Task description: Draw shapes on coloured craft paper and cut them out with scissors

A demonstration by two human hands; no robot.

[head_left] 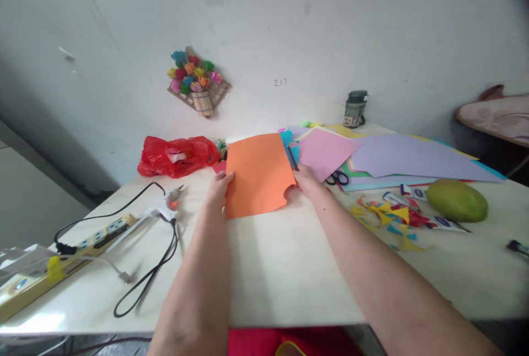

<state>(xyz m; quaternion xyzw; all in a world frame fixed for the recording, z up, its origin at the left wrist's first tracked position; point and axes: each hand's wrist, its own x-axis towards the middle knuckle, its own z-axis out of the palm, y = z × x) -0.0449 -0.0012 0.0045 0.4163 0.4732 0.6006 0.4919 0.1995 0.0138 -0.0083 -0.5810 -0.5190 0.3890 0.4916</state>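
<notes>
Left hand (218, 189) and right hand (306, 181) hold an orange paper sheet (258, 174) at mid desk (285, 279), fingers pinched on opposite edges, likely to steady it; a dark pen (292, 158) juts from the right grip, apparently tucked aside.

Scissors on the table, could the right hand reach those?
Probably yes: the scissors lie just beside the right hand, handles uncovered, though it holds the orange sheet and a dark pen-like object, so it might need to let go first.
</notes>
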